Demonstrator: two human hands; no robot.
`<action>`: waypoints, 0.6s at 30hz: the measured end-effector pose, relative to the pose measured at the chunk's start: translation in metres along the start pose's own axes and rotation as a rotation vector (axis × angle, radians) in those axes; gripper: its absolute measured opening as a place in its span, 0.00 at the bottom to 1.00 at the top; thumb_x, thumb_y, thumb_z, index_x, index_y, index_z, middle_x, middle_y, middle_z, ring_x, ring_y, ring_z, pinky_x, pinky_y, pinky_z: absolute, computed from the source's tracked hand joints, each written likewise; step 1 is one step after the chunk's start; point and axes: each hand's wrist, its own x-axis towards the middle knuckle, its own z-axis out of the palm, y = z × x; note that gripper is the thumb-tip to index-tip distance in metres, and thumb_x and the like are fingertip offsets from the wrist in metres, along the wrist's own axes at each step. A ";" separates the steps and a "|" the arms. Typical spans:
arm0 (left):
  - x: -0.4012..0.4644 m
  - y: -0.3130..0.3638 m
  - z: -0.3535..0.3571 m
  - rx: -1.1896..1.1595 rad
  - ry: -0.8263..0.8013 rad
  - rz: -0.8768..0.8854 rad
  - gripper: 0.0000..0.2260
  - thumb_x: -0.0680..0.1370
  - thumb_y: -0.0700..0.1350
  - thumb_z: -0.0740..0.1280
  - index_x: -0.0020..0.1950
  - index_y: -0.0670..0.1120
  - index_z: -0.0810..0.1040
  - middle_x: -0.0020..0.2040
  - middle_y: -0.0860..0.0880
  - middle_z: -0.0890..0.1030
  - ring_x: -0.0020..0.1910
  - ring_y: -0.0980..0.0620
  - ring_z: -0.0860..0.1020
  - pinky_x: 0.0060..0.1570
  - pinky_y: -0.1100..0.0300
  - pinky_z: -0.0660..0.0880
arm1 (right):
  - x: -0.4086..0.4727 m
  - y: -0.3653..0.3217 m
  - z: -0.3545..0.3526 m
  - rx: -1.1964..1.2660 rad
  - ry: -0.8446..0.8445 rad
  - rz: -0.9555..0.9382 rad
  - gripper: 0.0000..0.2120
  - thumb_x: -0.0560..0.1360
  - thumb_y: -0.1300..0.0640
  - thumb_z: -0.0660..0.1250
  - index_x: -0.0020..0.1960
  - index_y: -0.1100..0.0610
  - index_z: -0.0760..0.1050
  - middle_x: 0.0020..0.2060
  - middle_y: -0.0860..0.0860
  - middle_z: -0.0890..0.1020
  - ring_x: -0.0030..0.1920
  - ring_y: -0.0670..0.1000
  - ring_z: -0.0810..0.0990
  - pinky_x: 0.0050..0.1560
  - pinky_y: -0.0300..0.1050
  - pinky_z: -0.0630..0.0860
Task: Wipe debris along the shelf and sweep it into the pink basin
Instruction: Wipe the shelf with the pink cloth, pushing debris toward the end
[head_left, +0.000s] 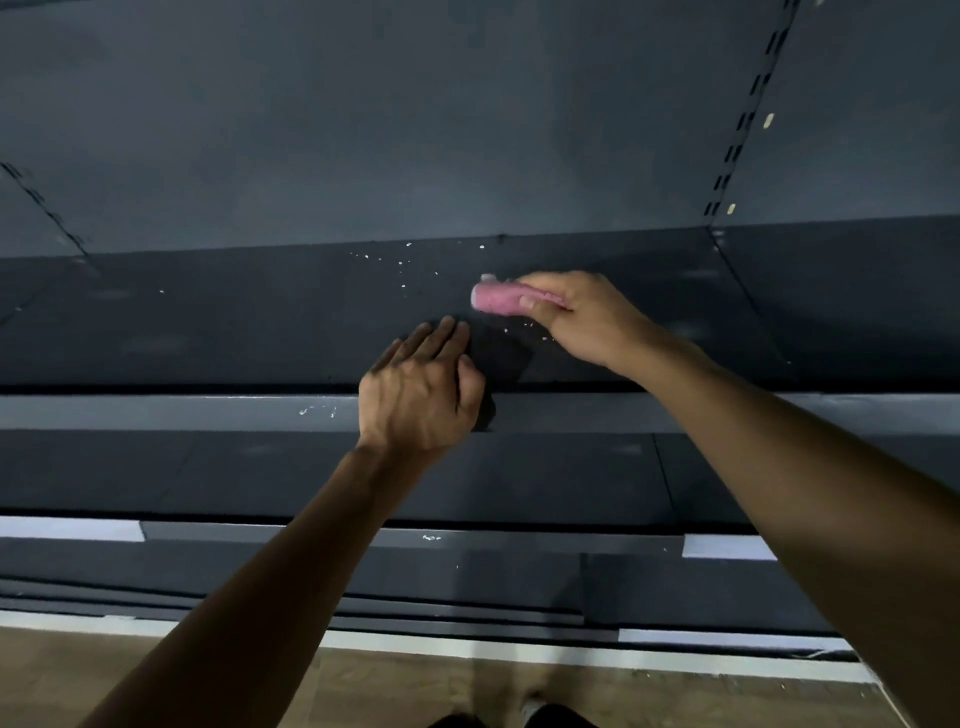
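The dark shelf (208, 322) spans the full width of the view, with a slotted back panel (415, 130) above it and lower tiers stepped down toward the floor. On the shelf surface, the right hand (582, 317) is closed around a pink cloth (496, 299), rolled or folded into a compact pad, with fingers wrapped over its top and the free end pointing left. The left hand (421, 395) rests at the front edge of the shelf, fingers extended and together, palm down, apparently holding nothing; what dark shape lies beneath it cannot be determined. The pink basin is not in view, so its position cannot be stated. White debris (405, 265) is scattered near the back of the shelf, just left of the cloth, with a few crumbs (535, 332) nearer the front beside the right hand. For the current stroke, keep the cloth flat against the surface and draw it in one continuous pass so the crumbs gather ahead of it rather than scatter. Work from the back corner forward. Position the basin below the shelf lip before pushing debris over the edge.
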 end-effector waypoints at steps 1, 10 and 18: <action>0.000 -0.001 0.000 -0.004 -0.003 -0.003 0.24 0.79 0.52 0.52 0.64 0.45 0.81 0.65 0.46 0.81 0.64 0.44 0.79 0.63 0.49 0.75 | -0.003 -0.003 -0.005 0.005 0.051 0.016 0.12 0.81 0.54 0.61 0.61 0.48 0.78 0.50 0.46 0.84 0.50 0.47 0.81 0.54 0.46 0.78; -0.011 -0.030 -0.026 -0.006 -0.118 0.000 0.27 0.82 0.61 0.47 0.68 0.51 0.78 0.69 0.47 0.77 0.70 0.45 0.73 0.65 0.47 0.71 | -0.031 0.010 -0.025 -0.330 0.478 0.287 0.19 0.76 0.68 0.62 0.66 0.61 0.73 0.55 0.61 0.80 0.53 0.60 0.80 0.48 0.44 0.76; -0.029 -0.106 -0.046 0.036 -0.095 -0.070 0.26 0.82 0.60 0.49 0.67 0.49 0.78 0.69 0.46 0.77 0.68 0.42 0.75 0.62 0.44 0.74 | -0.033 -0.020 0.006 -0.475 0.230 0.637 0.26 0.76 0.64 0.59 0.73 0.66 0.62 0.71 0.64 0.63 0.72 0.62 0.60 0.71 0.59 0.61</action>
